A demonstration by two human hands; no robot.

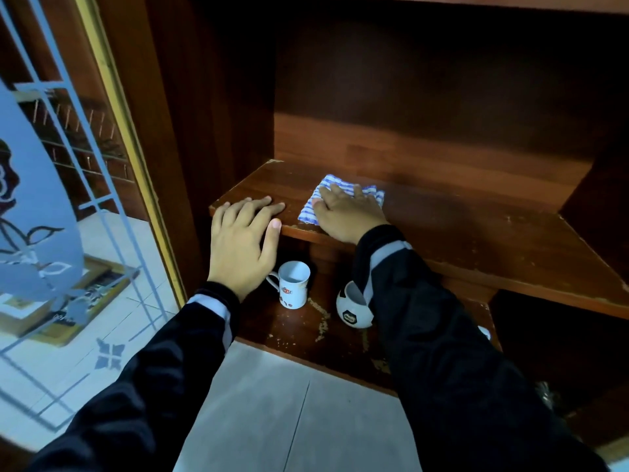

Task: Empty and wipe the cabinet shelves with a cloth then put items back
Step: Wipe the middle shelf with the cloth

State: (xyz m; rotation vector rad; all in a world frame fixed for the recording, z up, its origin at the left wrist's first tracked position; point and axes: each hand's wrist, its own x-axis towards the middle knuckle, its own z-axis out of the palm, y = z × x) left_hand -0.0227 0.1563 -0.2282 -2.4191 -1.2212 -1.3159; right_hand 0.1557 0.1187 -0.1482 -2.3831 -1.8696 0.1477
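A blue-and-white striped cloth [315,202] lies folded on the brown wooden shelf [476,229] of the open cabinet. My right hand [347,212] presses flat on the cloth with straight fingers. My left hand [243,240] rests on the shelf's front left corner, fingers flat on top and thumb against the front edge. On the lower shelf [299,328] stand a white mug [292,289] with a handle and a football-patterned mug [352,310], partly hidden behind my right sleeve.
A glass cabinet door [64,206] with frosted patterns stands open at the left. Grey floor tiles [289,413] lie below the cabinet. The lower shelf's front edge shows worn patches. The cabinet's right side is dark.
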